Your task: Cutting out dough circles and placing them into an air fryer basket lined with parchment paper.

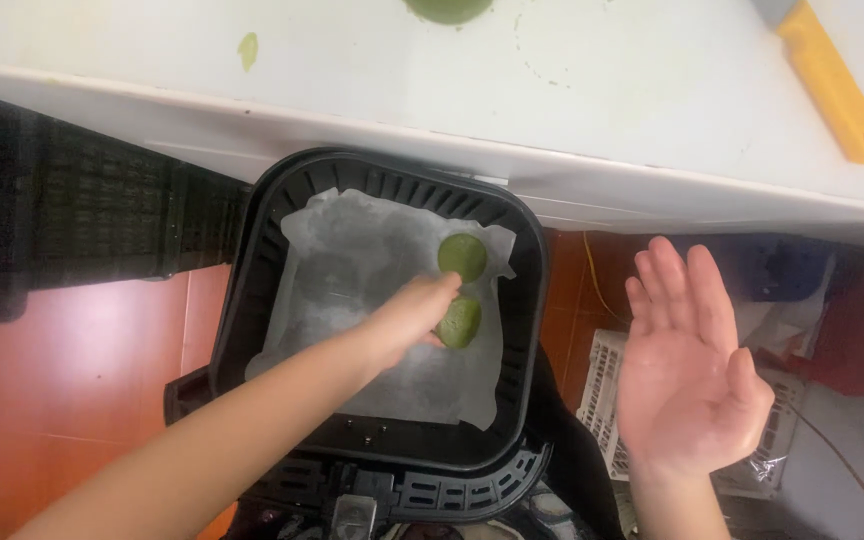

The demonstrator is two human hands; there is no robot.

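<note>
Head view: our left hand (407, 318) sets a second green dough ball (459, 322) beside the first (462, 256) on parchment (352, 270) in the air-fryer basket (262, 250); right hand (687, 370) open, empty. More dough (447, 8) waits on the counter (602, 90).

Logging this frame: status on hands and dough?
Left hand on lower green dough ball in lined black basket. Right hand open, empty. Second ball beside. Nothing in the way.

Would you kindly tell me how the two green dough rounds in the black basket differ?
The upper green dough round lies free on the white paper liner, fully in view; the lower green dough round is under the left hand, partly hidden. Upper looks flatter, lower more domed. Both share colour and liner.
</note>
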